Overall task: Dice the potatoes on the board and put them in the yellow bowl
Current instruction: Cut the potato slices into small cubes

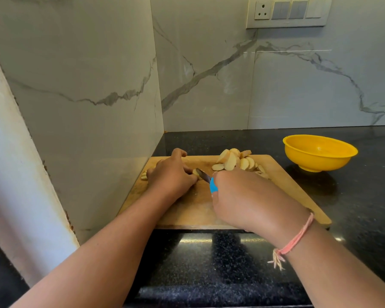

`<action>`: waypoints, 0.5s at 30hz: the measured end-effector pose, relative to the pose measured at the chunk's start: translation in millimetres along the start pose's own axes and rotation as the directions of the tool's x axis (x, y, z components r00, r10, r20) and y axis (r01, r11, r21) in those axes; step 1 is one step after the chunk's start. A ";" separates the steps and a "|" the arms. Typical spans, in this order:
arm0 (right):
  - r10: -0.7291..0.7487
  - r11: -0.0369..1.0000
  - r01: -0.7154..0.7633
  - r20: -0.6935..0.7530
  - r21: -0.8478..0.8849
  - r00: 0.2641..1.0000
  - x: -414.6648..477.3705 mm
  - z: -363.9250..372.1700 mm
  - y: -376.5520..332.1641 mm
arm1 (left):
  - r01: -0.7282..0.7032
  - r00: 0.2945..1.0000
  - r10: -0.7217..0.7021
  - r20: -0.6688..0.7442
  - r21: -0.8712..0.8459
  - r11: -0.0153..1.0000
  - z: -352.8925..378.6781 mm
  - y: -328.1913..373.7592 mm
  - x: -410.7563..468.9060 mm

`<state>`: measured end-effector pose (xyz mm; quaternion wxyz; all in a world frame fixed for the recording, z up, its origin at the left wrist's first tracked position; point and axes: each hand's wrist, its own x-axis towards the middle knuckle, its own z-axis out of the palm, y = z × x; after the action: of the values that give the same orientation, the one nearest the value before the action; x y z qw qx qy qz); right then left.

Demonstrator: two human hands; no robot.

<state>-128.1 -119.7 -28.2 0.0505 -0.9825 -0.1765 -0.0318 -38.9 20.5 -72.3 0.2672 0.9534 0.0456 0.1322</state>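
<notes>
On the left part of the wooden board (287, 185), a potato piece (195, 172) lies under the curled fingers of the left hand (171, 175), which hold it down. The right hand (242, 196) grips a blue-handled knife (204, 175), its blade touching that piece. At the board's far edge sit heaped sliced potatoes (233, 162). Well to the right, on the dark counter (365, 196), stands the yellow bowl (316, 162).
</notes>
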 end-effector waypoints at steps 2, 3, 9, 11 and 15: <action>-0.011 1.000 0.011 -0.003 -0.005 1.000 -6.4 -0.8 3.0 | 0.001 1.000 -0.001 0.002 -0.001 1.000 -0.4 -0.3 0.1; -0.014 1.000 0.014 0.002 -0.006 1.000 -10.8 -1.3 5.0 | 0.003 1.000 -0.003 0.006 -0.006 1.000 -0.9 0.1 -0.4; 0.025 1.000 -0.025 0.049 -0.004 0.999 -29.5 -12.4 13.1 | -0.001 1.000 0.001 0.020 -0.030 1.000 -1.2 -0.7 -3.2; 0.083 0.994 -0.088 0.064 0.070 0.994 -26.7 -19.4 16.0 | -0.003 1.000 0.004 0.028 -0.039 0.999 -1.8 -1.2 -2.9; 0.171 0.921 -0.143 -0.046 0.361 0.984 -2.5 -24.1 25.2 | 0.008 0.999 -0.006 0.039 -0.055 0.998 -3.9 -1.5 -1.0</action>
<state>-122.7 -146.8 -6.7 0.2368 -0.9661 -0.0978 -0.0328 -41.0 23.6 -70.1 0.2948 0.9479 0.0403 0.1139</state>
